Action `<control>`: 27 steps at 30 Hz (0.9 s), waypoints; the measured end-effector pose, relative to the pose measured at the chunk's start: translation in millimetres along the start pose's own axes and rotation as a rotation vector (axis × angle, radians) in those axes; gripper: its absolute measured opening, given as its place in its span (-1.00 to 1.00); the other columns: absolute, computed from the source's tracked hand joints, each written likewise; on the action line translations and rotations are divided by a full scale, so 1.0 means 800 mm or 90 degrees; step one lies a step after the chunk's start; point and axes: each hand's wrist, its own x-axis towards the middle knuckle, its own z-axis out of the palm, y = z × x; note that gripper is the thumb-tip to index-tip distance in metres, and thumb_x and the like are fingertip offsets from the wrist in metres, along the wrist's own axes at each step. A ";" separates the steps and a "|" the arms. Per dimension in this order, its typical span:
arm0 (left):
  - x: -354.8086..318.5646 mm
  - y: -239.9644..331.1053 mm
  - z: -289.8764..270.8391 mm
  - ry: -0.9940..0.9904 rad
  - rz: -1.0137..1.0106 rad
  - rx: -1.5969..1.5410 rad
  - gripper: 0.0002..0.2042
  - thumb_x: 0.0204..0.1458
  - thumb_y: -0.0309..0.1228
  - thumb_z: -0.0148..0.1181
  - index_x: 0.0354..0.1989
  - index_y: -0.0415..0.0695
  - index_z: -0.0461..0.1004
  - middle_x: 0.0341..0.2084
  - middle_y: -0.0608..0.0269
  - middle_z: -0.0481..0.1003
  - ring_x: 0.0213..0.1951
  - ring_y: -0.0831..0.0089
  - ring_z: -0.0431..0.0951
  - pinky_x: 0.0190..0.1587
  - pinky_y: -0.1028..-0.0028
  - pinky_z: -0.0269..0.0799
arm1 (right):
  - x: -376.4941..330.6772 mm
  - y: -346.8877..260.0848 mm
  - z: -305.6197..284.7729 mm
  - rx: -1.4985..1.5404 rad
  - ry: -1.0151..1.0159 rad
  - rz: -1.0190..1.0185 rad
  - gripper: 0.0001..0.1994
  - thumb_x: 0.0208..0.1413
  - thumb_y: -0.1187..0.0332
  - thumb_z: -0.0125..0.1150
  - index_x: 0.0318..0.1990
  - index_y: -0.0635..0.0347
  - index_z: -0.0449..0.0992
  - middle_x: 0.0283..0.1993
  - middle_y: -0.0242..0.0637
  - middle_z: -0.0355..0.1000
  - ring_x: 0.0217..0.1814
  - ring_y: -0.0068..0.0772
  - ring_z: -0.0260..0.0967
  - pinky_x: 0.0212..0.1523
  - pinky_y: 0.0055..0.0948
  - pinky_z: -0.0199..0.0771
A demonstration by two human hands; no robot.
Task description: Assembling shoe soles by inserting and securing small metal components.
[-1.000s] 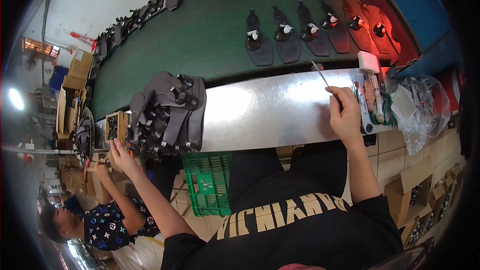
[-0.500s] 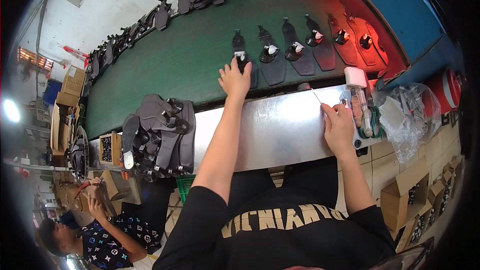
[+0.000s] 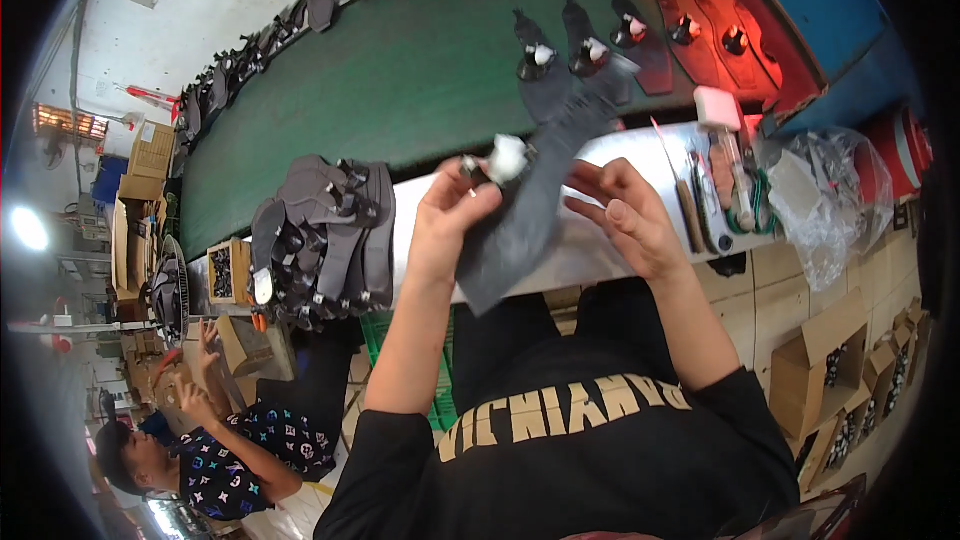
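My left hand (image 3: 445, 215) is closed on a dark flat sandal piece (image 3: 515, 240), lifted over the metal ledge and blurred by motion. White stuffing (image 3: 508, 157) sits in its strap, close to my left thumb. To its right, my right hand (image 3: 635, 215) is open, fingers apart and curved toward the piece's edge; no grip on it shows. Beyond lie several similar pieces on the green belt, such as a sandal piece (image 3: 545, 90) with white stuffing. A thin awl with a wooden handle (image 3: 690, 218) rests on the ledge beside my right hand.
Dark sandal pieces (image 3: 335, 220) are heaped at the ledge's left, beside a wooden box (image 3: 228, 272). Right of the awl are a white block (image 3: 716, 108), hand tools and a plastic bag (image 3: 825, 195). Red light falls on the belt's right end. A co-worker (image 3: 235, 460) is at lower left.
My left hand has taken the nearest-left sandal piece off the belt and brought it toward me. My right hand has let go of the awl, now on the ledge, and moved toward the piece.
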 end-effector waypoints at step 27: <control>-0.130 -0.035 -0.073 -0.052 0.067 -0.129 -0.69 -0.05 -0.61 0.30 -0.07 -0.24 0.51 -0.05 -0.04 0.52 -0.16 0.43 0.59 -0.26 0.57 0.57 | -0.089 0.026 0.093 -0.460 -0.111 -0.067 -0.58 -0.07 0.56 0.28 0.03 0.30 0.47 -0.09 -0.14 0.51 -0.07 -0.30 0.50 -0.03 -0.46 0.42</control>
